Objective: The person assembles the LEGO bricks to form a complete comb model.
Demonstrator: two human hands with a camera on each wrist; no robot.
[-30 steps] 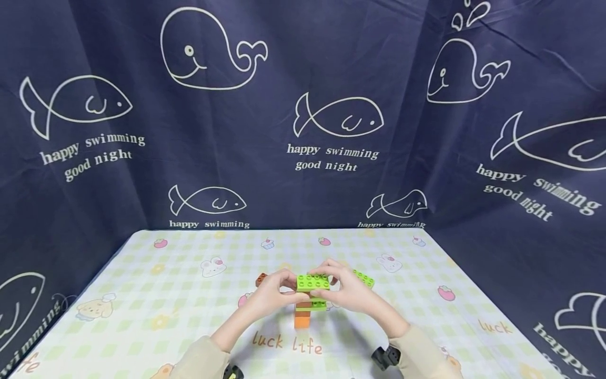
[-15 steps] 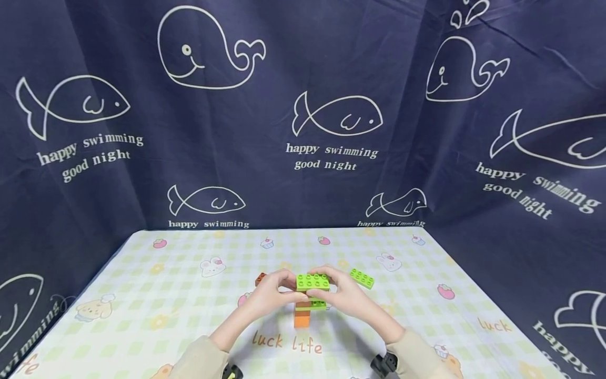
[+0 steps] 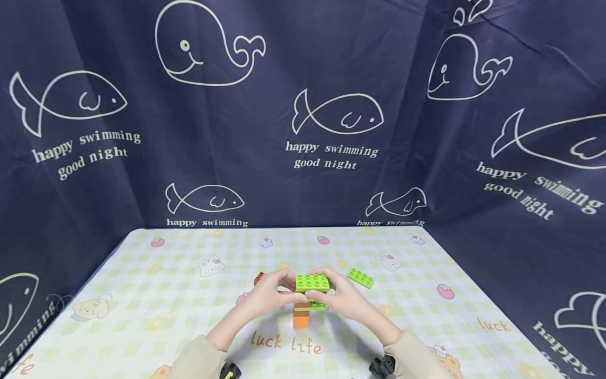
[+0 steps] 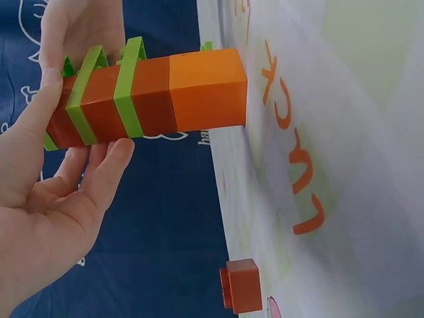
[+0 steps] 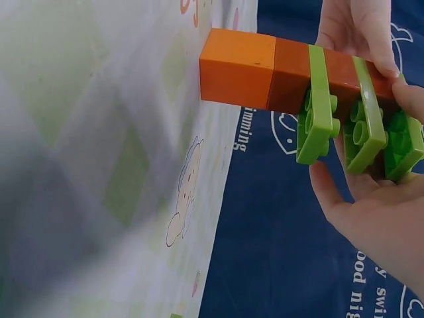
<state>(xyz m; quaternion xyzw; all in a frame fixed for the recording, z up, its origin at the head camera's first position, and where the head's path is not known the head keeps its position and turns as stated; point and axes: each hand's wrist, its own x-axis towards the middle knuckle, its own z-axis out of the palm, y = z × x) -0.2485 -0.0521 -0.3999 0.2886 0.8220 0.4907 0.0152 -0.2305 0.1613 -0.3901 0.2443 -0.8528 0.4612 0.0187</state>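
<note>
A tower of toy building blocks stands upright on the table: an orange block at its foot, then brown bricks alternating with green plates that jut out to the right. The top green plate shows its studs upward. From the left, my left hand holds the upper tower, thumb in front and fingers behind. My right hand pinches the top plate's right end, its thumb at the front edge. In the right wrist view the right hand curves around the jutting plate ends.
A loose green plate lies on the patterned tablecloth behind the right hand. Another brown brick lies beyond the left hand, partly hidden in the head view. A dark blue curtain encloses the table's back and sides.
My right hand's fingers have drawn lower and closer in around the top plate, uncovering the loose green plate behind. The left hand and the tower keep their places.
</note>
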